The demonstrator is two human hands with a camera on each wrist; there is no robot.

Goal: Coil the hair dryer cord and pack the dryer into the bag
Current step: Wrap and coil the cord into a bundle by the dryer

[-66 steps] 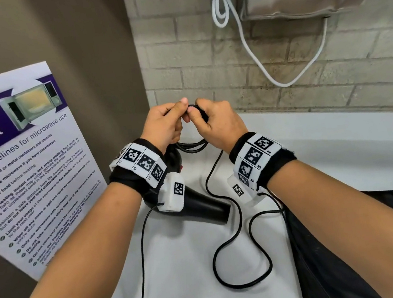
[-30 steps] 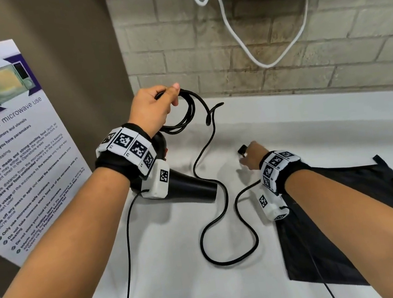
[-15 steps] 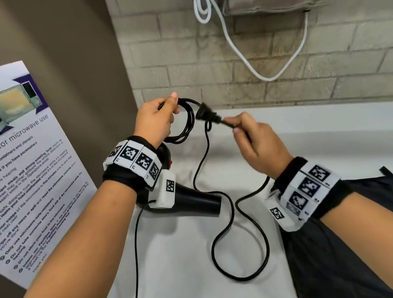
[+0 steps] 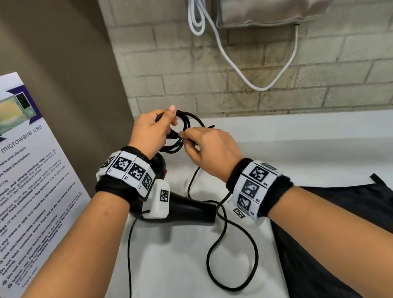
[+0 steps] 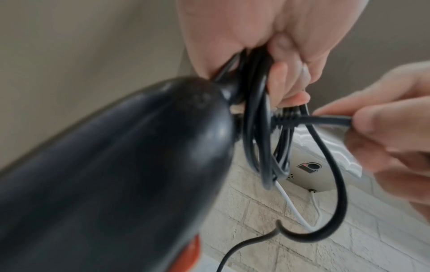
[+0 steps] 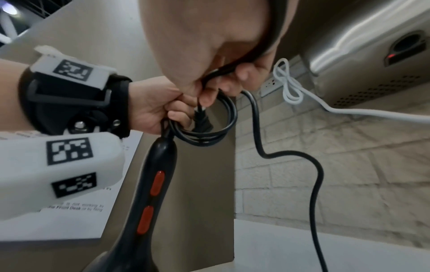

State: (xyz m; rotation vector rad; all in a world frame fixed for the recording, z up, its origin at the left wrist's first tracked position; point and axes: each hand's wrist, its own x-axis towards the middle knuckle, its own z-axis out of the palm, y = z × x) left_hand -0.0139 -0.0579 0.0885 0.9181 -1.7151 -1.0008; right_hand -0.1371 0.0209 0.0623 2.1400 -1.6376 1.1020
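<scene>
Left of centre in the head view: left hand (image 4: pixel 150 132) clamped round several loops of black cord (image 4: pixel 230 252) above the hair dryer (image 4: pixel 188 208). Centre: right hand (image 4: pixel 212 151) pinching the plug (image 5: pixel 309 120), feeding it through the loops. Lower right: bag (image 4: pixel 354 240) lying flat. Likely springy, stiffish cord; best gripped at the bundle. Probably light, rigid dryer; best taken by the handle.

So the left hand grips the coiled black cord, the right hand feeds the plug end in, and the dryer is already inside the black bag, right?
Not quite. The hair dryer lies on the white counter, outside the black bag, as the head view shows. The rest holds: the left hand grips the coiled cord, and the right hand feeds in the plug end.
</scene>
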